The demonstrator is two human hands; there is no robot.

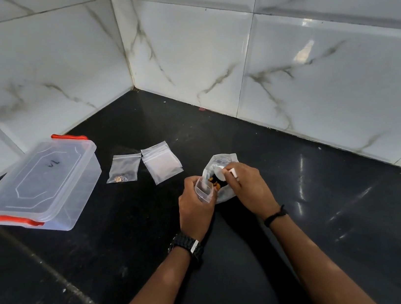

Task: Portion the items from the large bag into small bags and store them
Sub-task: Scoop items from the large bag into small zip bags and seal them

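Holding small bag beside large bag.

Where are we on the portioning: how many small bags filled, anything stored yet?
Done: one filled small bag lies on the counter beside the box. In hand: the left hand holds an open small bag at the large bag, while the right hand scoops with a white scoop. Left: the empty small bags are unfilled, and the lidded storage box appears empty, nothing stored.

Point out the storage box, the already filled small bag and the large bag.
storage box (44, 184): head view, middle of its lid.
filled small bag (123, 168): head view, its centre.
large bag (222, 160): head view, upper rim.
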